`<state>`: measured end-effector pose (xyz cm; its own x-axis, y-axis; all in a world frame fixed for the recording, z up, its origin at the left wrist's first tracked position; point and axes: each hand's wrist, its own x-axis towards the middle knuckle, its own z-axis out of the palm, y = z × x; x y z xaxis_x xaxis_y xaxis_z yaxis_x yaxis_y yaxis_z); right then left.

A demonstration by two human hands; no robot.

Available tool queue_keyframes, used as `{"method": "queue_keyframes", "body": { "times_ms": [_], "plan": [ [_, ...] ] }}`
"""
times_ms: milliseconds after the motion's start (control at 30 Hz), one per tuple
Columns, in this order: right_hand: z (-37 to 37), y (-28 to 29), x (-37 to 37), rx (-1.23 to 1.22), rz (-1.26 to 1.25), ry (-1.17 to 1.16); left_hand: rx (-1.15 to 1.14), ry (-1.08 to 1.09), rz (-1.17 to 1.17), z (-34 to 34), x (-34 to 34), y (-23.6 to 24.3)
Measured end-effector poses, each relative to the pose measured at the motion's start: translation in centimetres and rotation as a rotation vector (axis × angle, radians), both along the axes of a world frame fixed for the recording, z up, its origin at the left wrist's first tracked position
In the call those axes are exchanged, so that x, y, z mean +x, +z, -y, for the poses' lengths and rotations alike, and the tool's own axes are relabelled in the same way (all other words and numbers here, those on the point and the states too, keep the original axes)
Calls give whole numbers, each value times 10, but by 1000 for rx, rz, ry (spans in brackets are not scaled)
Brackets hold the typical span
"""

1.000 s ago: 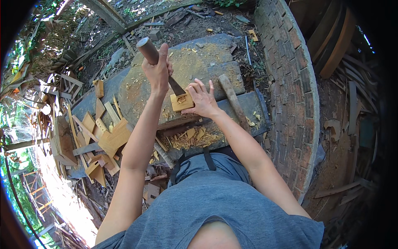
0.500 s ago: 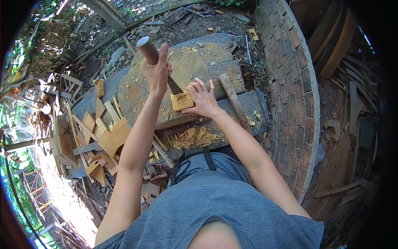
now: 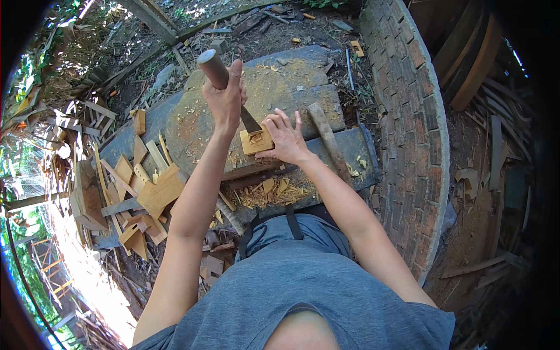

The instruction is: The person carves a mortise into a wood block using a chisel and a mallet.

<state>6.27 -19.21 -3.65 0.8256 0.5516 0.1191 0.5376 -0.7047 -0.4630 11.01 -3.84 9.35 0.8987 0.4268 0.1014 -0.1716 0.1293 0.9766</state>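
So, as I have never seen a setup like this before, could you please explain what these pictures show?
There is no machine here: a person is working with two bare hands. The view looks down from a wide fisheye camera worn on the head, so straight edges bend near the rim. The left hand grips a chisel-like tool, its blade slanting down to the hollow in a small wooden block. The right hand holds that block. On the work surface lie sawdust and wood chips. Wood pieces are heaped at the left, and a brick wall stands at the right.
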Motion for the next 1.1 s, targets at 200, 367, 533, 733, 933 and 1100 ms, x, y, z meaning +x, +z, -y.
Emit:
{"method": "queue_keyframes", "body": {
  "times_ms": [200, 367, 533, 733, 933, 1100],
  "plan": [
    [0, 0, 0, 3, 1, -2, 95, -23, 38, 9, -2, -4],
    [1, -2, -1, -7, 16, -5, 68, -6, 54, 8, -5, -5],
    [0, -3, -1, -13, 22, -4, 81, -2, 55, 7, -5, -8],
    [0, -3, -1, -9, 36, -5, 117, 17, 60, 7, -1, -14],
    [1, -1, -1, -11, 31, -1, 169, 80, 83, 7, 0, -22],
    [0, -3, -1, -5, 46, -11, 242, 76, 92, 5, 4, -26]
  ]
}}
